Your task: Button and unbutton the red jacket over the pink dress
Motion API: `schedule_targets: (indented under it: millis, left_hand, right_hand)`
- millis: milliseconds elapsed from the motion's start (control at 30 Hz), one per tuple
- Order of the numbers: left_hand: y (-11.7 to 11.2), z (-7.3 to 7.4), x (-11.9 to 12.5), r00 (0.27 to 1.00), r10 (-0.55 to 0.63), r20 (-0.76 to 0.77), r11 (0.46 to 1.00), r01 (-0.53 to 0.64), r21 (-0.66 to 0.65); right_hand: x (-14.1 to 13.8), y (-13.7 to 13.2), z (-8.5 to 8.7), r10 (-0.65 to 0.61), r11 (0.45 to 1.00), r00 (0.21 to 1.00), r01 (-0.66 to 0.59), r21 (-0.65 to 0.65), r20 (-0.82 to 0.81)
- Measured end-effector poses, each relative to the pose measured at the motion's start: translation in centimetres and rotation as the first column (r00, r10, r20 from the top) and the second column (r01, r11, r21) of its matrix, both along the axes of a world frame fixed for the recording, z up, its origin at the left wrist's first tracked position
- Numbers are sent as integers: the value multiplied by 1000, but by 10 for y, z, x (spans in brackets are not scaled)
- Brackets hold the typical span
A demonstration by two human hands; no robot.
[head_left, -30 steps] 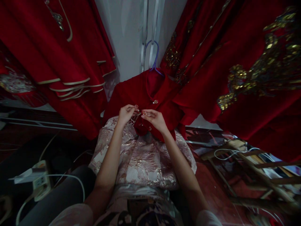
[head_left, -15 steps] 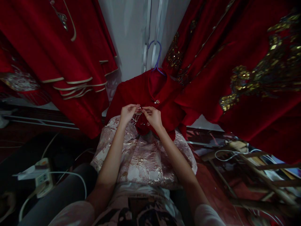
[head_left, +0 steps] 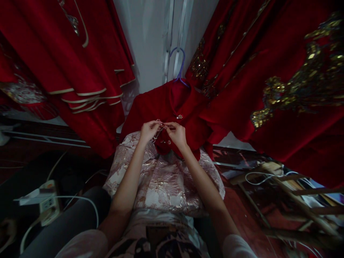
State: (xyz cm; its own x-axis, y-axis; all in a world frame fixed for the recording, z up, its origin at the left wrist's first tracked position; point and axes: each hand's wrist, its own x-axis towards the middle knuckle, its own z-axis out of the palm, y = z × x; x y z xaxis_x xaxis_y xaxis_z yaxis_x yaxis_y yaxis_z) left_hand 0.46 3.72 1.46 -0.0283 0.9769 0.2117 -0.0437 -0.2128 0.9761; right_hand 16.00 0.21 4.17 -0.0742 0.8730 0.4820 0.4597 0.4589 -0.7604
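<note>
A red jacket [head_left: 150, 102] on a purple hanger [head_left: 181, 64] lies across my lap, over a shiny pink-and-white brocade fabric [head_left: 166, 182]. My left hand [head_left: 149, 131] is closed in a pinch at a beaded ornament with dangling strands [head_left: 156, 136] on the jacket's front. Fingertips of my right hand [head_left: 176, 134] pinch at the same spot, almost touching the left ones; what exactly they grip is too small to make out. A jewelled button [head_left: 179, 116] sits above my right hand, and small jewelled pieces [head_left: 167, 142] show below it.
Red garments with pale-edged hems [head_left: 88, 94] hang at the left. At the right hangs red cloth with gold sequins [head_left: 276, 86]. A power strip [head_left: 49, 204] with white cables is at the lower left, a wooden rack [head_left: 303, 200] at the lower right.
Both hands have shifted very slightly right and down, and the left fingers have drawn closer to the right ones at the ornament. The jacket lies as before.
</note>
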Motion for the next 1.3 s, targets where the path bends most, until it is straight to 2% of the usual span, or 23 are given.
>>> schedule_targets:
  millis: [133, 300, 567, 733, 833, 900, 1000, 1033, 1100, 1200, 1267, 1300]
  left_hand:
    - [-1, 1, -1, 1000, 15, 11, 1000, -15, 2]
    - [-5, 4, -3, 998, 16, -68, 995, -10, 95]
    - [-5, 2, -2, 984, 109, -142, 989, -93, 120]
    - [-7, 4, -7, 982, 77, -173, 984, -47, 174]
    - [-7, 6, -9, 996, -3, -90, 996, 10, 84]
    - [-9, 9, -12, 998, 20, -51, 1000, -21, -7]
    - [-13, 15, -18, 987, 62, -149, 992, -78, -103]
    - [-15, 17, -20, 979, 22, -203, 991, -49, -128]
    - [-19, 18, -25, 950, -139, -280, 974, 80, -212]
    - [-24, 15, -30, 882, -378, -281, 887, 257, -384]
    - [-26, 11, -32, 860, -444, -250, 839, 301, -453]
    - [-27, 9, -32, 860, -447, -245, 835, 303, -459]
  right_hand:
    - [-1, 3, -4, -13, 1000, 1000, 13, 1, -9]
    - [-8, 8, -7, -30, 999, 999, 29, 37, 24]
    - [-15, 10, -9, -53, 997, 999, 53, 64, -9]
    - [-15, 10, -9, -27, 999, 997, 30, 42, -66]
    - [-11, 8, -9, 17, 999, 998, -20, -48, -68]
    - [-5, 4, -10, 64, 991, 996, -71, -115, -64]
    - [5, -4, -16, 98, 984, 994, -106, -146, -57]
    - [9, -6, -19, 95, 984, 994, -102, -145, -56]
    - [16, -11, -28, 77, 984, 996, -84, -157, -51]
    - [24, -14, -44, 84, 974, 996, -78, -214, 16]
    - [25, -14, -53, 99, 968, 990, -72, -239, 102]
    - [25, -14, -57, 106, 967, 984, -68, -246, 145]
